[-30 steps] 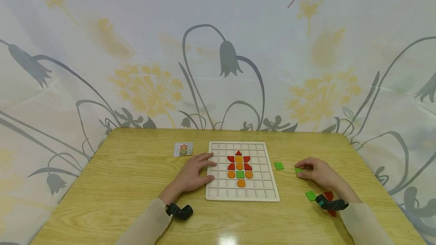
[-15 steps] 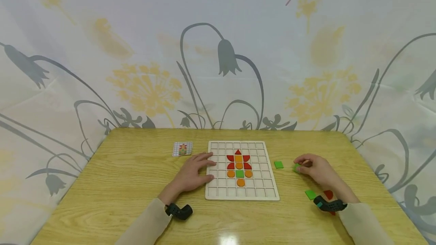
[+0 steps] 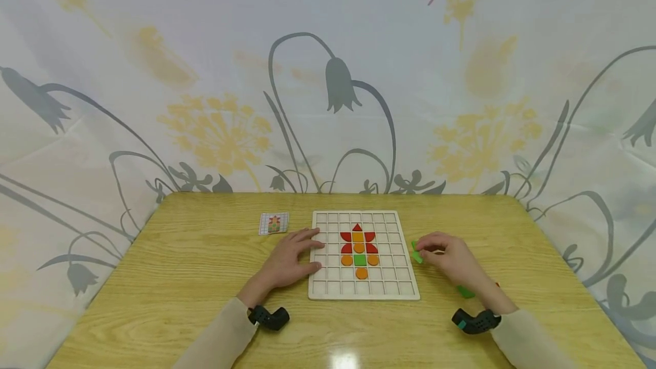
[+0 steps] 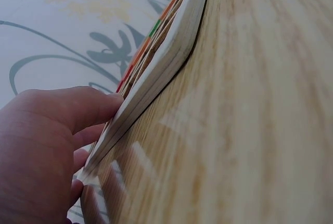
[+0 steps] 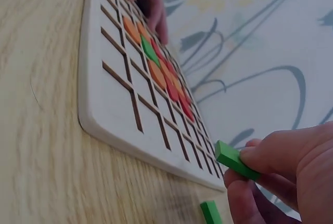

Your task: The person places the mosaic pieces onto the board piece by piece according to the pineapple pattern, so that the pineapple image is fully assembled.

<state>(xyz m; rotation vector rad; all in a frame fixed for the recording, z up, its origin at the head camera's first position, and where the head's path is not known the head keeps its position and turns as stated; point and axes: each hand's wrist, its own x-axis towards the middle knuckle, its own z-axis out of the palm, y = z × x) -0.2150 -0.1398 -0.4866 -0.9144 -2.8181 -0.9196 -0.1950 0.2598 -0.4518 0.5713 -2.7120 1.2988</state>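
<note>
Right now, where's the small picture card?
In the head view, the picture card lies on the table, left of the grid board near its far left corner, just beyond the left hand.

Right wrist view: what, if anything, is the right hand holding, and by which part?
A green tile, pinched by the right hand: thumb on its upper face, fingers underneath. The end toward the board juts out past the thumb.

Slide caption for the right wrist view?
Right hand pinching a green tile near a gridded board, a second green tile on the table.
</note>
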